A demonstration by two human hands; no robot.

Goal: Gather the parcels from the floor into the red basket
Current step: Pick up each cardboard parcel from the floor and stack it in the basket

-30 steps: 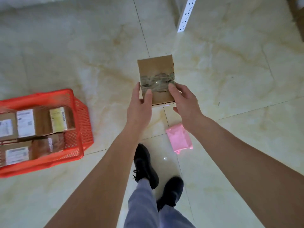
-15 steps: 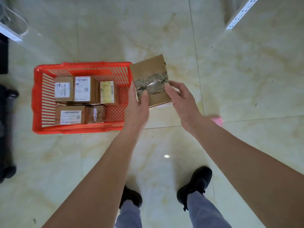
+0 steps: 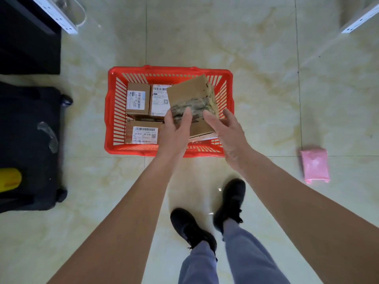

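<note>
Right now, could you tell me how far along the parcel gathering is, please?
Three labelled cardboard parcels already lie in the red basket. A taped brown box is in hand over the basket's right side, gripped by the left hand, with the right hand at its edge. A pink parcel is still on the floor to the right.

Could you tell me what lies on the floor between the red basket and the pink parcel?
Nothing: in the head view, the stretch between the red basket and the pink parcel is bare marble-look floor tile, crossed only by grout lines.
</note>
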